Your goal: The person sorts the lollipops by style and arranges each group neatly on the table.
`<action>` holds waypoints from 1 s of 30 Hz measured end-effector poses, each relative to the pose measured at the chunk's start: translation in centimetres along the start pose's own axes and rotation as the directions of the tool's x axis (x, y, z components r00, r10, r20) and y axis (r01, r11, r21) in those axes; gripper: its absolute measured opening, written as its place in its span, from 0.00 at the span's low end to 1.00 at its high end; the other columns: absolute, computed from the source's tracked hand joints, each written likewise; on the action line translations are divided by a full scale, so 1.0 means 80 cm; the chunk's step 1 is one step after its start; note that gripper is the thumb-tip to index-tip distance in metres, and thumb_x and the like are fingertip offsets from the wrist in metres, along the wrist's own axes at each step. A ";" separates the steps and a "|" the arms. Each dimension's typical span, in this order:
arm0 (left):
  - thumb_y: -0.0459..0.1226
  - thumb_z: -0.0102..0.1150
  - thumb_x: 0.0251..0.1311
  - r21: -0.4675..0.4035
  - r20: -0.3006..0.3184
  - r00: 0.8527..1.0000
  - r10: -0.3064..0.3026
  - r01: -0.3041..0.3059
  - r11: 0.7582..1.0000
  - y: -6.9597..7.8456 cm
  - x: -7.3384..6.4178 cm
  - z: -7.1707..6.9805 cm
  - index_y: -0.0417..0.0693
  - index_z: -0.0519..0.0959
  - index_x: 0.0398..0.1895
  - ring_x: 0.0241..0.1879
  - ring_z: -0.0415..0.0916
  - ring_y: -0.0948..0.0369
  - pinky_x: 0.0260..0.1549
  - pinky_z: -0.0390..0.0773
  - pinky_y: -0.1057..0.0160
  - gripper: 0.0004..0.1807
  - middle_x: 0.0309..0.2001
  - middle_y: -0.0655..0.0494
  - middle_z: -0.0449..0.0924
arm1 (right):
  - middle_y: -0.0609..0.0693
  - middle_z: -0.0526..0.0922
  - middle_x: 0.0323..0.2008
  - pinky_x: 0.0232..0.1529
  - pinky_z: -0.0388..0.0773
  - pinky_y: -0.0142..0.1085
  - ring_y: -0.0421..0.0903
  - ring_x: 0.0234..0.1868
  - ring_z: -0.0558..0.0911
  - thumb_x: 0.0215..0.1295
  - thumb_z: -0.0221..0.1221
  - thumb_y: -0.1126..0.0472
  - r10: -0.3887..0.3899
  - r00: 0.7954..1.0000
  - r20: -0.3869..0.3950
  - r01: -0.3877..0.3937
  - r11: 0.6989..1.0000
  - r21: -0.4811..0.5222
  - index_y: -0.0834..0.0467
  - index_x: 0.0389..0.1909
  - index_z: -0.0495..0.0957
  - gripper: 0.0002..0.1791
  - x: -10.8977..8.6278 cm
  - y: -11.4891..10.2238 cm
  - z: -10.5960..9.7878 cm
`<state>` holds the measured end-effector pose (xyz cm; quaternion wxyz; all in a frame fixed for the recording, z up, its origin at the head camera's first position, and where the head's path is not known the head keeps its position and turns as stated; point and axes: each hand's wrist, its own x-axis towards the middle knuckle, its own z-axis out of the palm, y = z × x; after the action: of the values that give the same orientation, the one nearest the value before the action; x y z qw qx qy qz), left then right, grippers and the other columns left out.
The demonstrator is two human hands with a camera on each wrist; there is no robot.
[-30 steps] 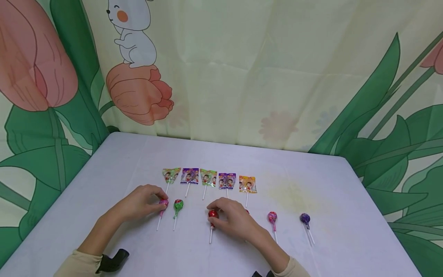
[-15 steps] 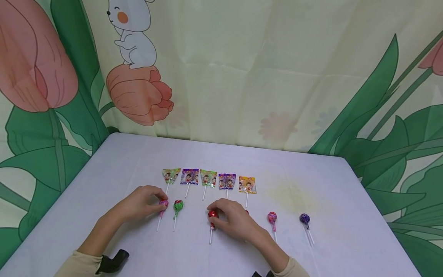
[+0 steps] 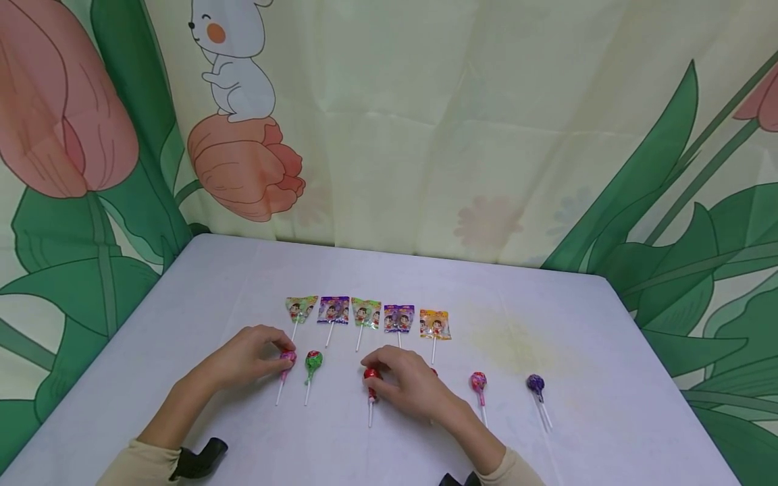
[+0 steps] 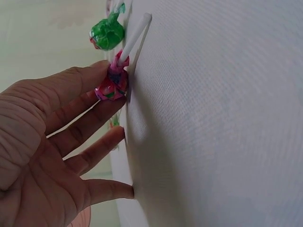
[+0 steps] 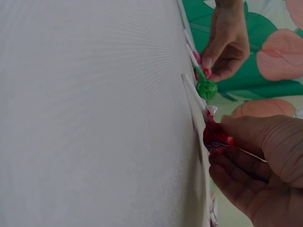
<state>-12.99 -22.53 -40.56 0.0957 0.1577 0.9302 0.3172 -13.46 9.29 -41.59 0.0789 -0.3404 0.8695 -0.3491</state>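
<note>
My left hand pinches the head of a pink lollipop between thumb and fingers, its white stick pointing toward me on the table. Just right of it lies a green lollipop, touched by neither hand. A red lollipop is pinched by its head in my right hand, with the stick slanting down to the cloth. Partly hidden behind that hand is another red-topped lollipop. To the right lie a second pink lollipop and a purple lollipop.
Behind the hands runs a row of flat-wrapped lollipops: green, purple, green, purple and orange. The white-covered table ends at a printed curtain.
The right hand has shifted slightly left with the red lollipop. The left hand stays on the pink lollipop.
</note>
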 end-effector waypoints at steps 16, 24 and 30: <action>0.38 0.75 0.57 -0.004 -0.002 1.000 -0.003 0.003 1.000 0.000 -0.001 0.000 0.50 0.86 0.41 0.46 0.78 0.57 0.57 0.75 0.39 0.10 0.37 0.64 0.83 | 0.51 0.86 0.48 0.51 0.82 0.33 0.38 0.45 0.84 0.69 0.65 0.64 -0.051 0.999 -0.002 0.051 0.996 0.076 0.61 0.52 0.82 0.13 0.026 -0.009 0.007; 0.38 0.75 0.57 0.000 0.001 1.000 -0.018 0.018 1.000 0.000 0.000 0.001 0.50 0.86 0.41 0.47 0.78 0.56 0.58 0.74 0.38 0.10 0.38 0.64 0.84 | 0.49 0.86 0.46 0.50 0.83 0.34 0.37 0.44 0.84 0.68 0.66 0.64 -0.057 0.998 -0.024 0.059 0.993 0.098 0.61 0.50 0.83 0.11 0.042 -0.017 0.014; 0.39 0.75 0.57 0.002 -0.003 1.000 -0.011 0.011 1.000 -0.001 0.000 0.001 0.50 0.86 0.42 0.47 0.78 0.56 0.58 0.74 0.37 0.11 0.38 0.64 0.84 | 0.49 0.86 0.44 0.47 0.82 0.32 0.35 0.41 0.82 0.68 0.66 0.63 -0.040 0.999 -0.019 0.042 0.995 0.089 0.60 0.47 0.84 0.09 0.055 -0.019 0.021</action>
<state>-12.99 -22.56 -40.66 0.0959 0.1524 0.9315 0.3162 -15.39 4.72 -41.39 0.0795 -0.3512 0.8466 -0.3920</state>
